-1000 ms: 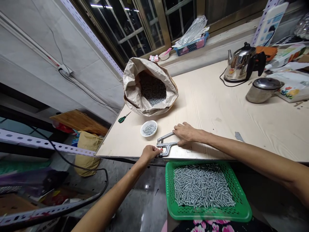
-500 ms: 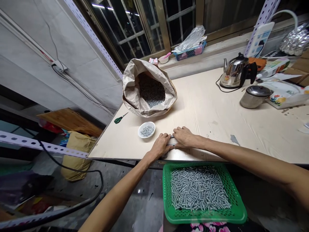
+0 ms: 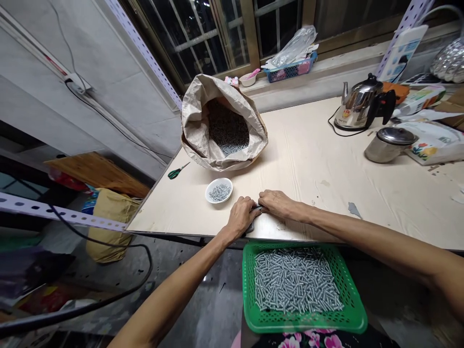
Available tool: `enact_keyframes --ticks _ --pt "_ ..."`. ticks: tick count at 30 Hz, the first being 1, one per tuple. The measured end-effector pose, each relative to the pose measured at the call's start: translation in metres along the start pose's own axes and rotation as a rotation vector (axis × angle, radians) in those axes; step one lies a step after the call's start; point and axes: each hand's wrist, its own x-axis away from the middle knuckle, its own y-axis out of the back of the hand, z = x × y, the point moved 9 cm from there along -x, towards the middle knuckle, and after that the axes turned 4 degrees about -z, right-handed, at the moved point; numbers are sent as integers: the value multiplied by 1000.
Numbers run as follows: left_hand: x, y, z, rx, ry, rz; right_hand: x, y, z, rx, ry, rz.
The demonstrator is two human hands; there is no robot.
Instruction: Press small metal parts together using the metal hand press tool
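Note:
My left hand [image 3: 240,217] rests at the table's front edge, fingers closed on a thin grey piece [image 3: 257,208] that is mostly hidden. From the right, my right hand [image 3: 278,205] meets it, its fingers pinched at the other end of that piece. Under my left palm, part of a dark flat object [image 3: 250,227] shows. To the left of the hands stands a white bowl [image 3: 209,198] of small silvery screws. Below the table edge, a green basket [image 3: 247,290] holds many silvery threaded metal pieces [image 3: 295,280].
An open paper sack [image 3: 195,130] of small metal parts lies behind the bowl. Green-handled scissors [image 3: 174,173] lie at the left. A steel kettle [image 3: 358,104] and a lidded metal pot [image 3: 386,145] stand at the back right. A grey scrap [image 3: 354,209] lies right of my hands.
The view has shifted slightly. Between my hands, the pale flat strip seen earlier no longer shows, and my right fingers have lifted and drawn together at the thin grey piece.

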Motion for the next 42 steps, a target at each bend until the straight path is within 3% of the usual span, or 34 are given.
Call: enact_keyframes --ticks 5,9,11,15,19,25,30,35,38,42 --pt "19 4 11 54 35 -181 12 7 -8 -58 40 -180" --pt "59 17 26 33 210 -409 23 16 -16 -70 -26 -323" --pt "78 22 31 -1 293 -468 27 20 -15 -75 -58 -361" --pt "97 23 43 29 383 -462 27 16 13 -94 56 -297" --pt "103 24 71 77 513 -459 28 7 38 -96 135 -227" --pt "107 29 91 166 560 -482 31 1 34 -42 146 -272" --pt "102 28 81 175 548 -460 41 -1 17 -35 84 -333" --pt "87 19 63 28 426 -252 56 3 -10 -89 -28 -359" --pt "86 23 52 3 404 -228 65 5 -28 -114 -91 -365" --pt "93 29 6 188 304 -218 68 1 -40 -79 -140 -340"
